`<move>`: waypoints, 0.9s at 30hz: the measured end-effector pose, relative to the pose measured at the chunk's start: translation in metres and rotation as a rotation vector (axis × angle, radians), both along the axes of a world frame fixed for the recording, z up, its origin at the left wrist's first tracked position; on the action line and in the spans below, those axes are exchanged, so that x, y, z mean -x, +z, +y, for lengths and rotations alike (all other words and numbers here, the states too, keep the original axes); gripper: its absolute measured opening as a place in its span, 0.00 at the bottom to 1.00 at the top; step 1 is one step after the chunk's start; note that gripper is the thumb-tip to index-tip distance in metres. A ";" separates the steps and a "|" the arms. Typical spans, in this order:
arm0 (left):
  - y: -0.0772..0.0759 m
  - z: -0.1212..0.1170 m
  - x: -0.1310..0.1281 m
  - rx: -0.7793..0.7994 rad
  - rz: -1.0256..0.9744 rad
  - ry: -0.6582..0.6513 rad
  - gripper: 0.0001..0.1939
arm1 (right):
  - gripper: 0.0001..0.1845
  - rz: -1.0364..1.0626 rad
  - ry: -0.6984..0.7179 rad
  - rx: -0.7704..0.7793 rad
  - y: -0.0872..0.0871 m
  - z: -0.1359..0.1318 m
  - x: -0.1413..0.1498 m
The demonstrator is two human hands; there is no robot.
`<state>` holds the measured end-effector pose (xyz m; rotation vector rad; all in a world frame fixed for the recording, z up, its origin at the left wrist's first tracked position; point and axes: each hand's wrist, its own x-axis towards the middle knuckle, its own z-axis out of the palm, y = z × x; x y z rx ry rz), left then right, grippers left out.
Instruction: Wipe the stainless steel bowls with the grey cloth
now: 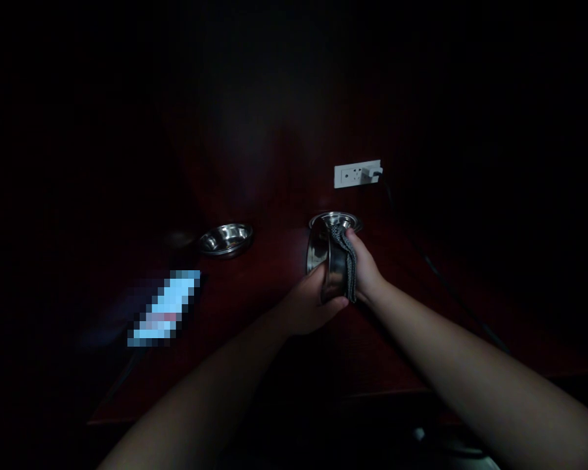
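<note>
A shiny steel bowl [336, 277] is tipped on its side above the dark red table. My left hand [308, 303] grips its near rim, thumb inside and fingers underneath. Pressed against the bowl's outer base is a folded grey patterned cloth [345, 261], held by my right hand [365, 264]. The right thumb shows at the cloth's top edge; the other fingers are mostly hidden behind it. Just beyond the held bowl, a second steel bowl [336, 219] rests on the table, partly covered by it.
Another steel bowl [226, 239] sits at the left on the table [269, 281]. A lit, pixelated phone-like screen [164, 310] lies nearer on the left. A white wall socket [357, 173] holds a plug, with a dark cable [441, 281] running down the right side. Surroundings are very dark.
</note>
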<state>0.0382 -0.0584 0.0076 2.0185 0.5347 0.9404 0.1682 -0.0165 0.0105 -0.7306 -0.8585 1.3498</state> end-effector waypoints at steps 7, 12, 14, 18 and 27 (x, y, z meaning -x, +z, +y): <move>0.001 0.005 0.005 -0.142 0.098 0.024 0.17 | 0.21 0.096 -0.029 -0.017 0.002 -0.005 0.003; 0.003 0.007 0.005 -0.177 0.137 0.078 0.08 | 0.23 -0.135 -0.154 -0.178 -0.007 0.004 -0.004; 0.003 0.007 0.005 -0.175 0.155 0.080 0.08 | 0.23 -0.241 -0.195 -0.237 -0.008 0.007 -0.008; 0.005 0.006 0.005 -0.190 0.178 0.081 0.08 | 0.24 -0.425 -0.298 -0.275 -0.004 0.009 -0.014; 0.009 0.001 0.005 -0.232 0.139 0.051 0.10 | 0.10 -0.413 -0.533 -0.411 0.004 0.007 -0.017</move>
